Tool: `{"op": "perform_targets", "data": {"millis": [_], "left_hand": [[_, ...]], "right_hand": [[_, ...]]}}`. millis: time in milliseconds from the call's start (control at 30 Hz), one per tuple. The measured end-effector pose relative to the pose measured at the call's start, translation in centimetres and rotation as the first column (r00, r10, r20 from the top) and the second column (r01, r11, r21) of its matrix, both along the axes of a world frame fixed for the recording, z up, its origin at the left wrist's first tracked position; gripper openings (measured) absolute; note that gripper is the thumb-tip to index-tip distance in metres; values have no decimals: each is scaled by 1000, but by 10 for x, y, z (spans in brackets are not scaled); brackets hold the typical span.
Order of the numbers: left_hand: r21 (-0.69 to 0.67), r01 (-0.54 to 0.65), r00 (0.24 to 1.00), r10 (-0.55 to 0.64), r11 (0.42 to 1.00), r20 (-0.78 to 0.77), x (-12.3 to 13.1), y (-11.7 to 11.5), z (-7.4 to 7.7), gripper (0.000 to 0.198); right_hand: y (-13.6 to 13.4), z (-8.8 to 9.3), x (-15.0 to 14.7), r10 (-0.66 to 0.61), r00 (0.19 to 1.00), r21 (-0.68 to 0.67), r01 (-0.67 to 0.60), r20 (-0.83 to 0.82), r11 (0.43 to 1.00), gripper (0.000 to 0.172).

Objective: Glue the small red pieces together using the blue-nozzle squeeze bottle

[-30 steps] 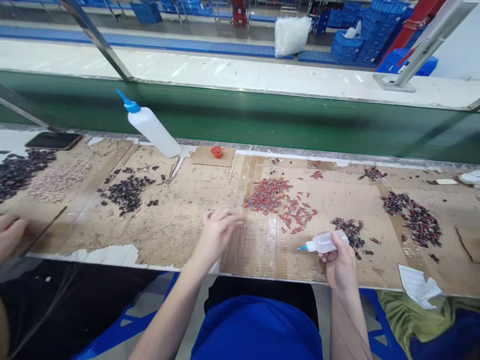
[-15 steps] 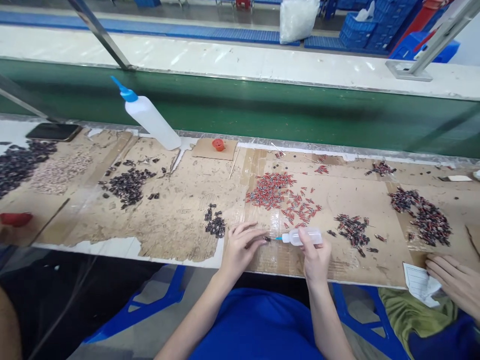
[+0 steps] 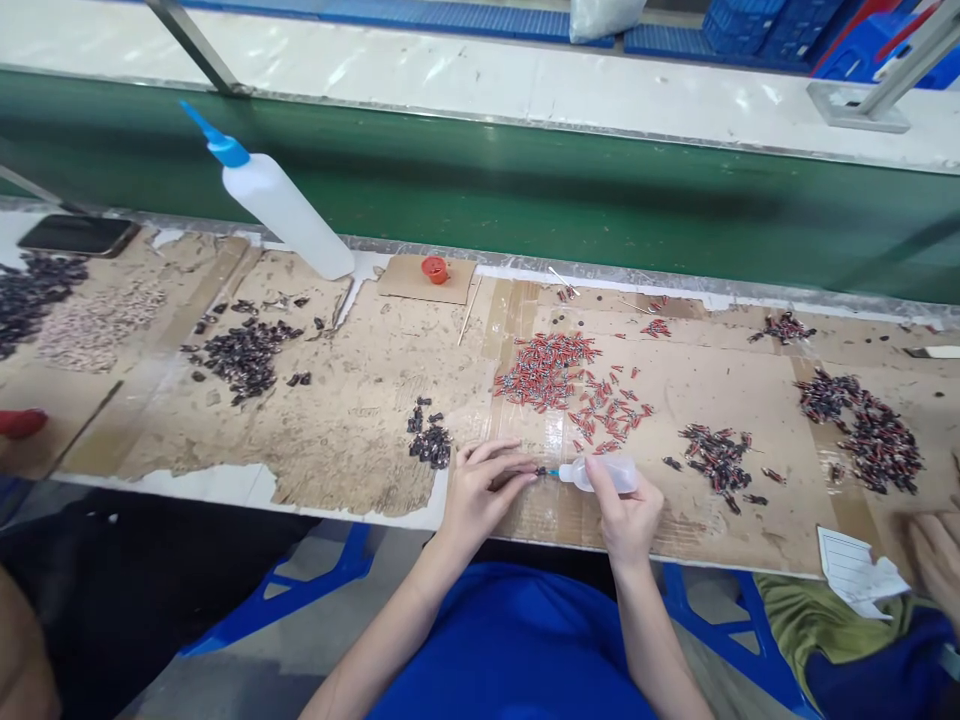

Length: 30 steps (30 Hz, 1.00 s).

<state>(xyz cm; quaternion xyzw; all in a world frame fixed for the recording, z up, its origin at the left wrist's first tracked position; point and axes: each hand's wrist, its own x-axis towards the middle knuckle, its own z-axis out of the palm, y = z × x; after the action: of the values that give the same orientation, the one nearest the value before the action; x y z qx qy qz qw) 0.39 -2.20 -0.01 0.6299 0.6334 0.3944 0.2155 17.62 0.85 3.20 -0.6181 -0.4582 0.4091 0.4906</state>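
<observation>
My left hand (image 3: 484,490) pinches a small black part (image 3: 541,471) between thumb and fingertips, low over the cardboard. Closed around a small translucent squeeze bottle (image 3: 611,473), my right hand (image 3: 628,510) holds it lying sideways. The bottle's thin blue tip points left and meets the black part or sits right beside it; I cannot tell which. Beyond my hands is a heap of small red-and-dark parts (image 3: 546,370), with a looser scatter of them nearer. A little pile of black pieces (image 3: 430,445) lies left of my left hand, and darker red-black parts (image 3: 716,460) lie right of my right hand.
Cardboard (image 3: 360,400) covers the bench. A large white bottle with a blue nozzle (image 3: 285,215) leans at the back, near a red cup (image 3: 434,269) and a thin stick (image 3: 470,310). A co-worker's hand (image 3: 937,555) is at the right edge, by a torn paper (image 3: 859,570).
The small bottle has shifted slightly left, its blue tip now closer to the black part in my left hand. My view has tilted down a little. The co-worker's hand moved right.
</observation>
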Motion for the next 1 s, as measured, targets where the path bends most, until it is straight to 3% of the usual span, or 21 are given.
{"op": "perform_targets", "data": {"millis": [400, 1000], "left_hand": [[4, 1, 1000, -1, 1000, 13, 0, -1, 2, 3], [6, 5, 1000, -5, 1000, -2, 0, 0, 4, 5]], "right_hand": [[0, 1, -2, -84, 996, -80, 81, -31, 993, 26], [-1, -3, -1, -21, 1000, -23, 21, -13, 1000, 25]]}}
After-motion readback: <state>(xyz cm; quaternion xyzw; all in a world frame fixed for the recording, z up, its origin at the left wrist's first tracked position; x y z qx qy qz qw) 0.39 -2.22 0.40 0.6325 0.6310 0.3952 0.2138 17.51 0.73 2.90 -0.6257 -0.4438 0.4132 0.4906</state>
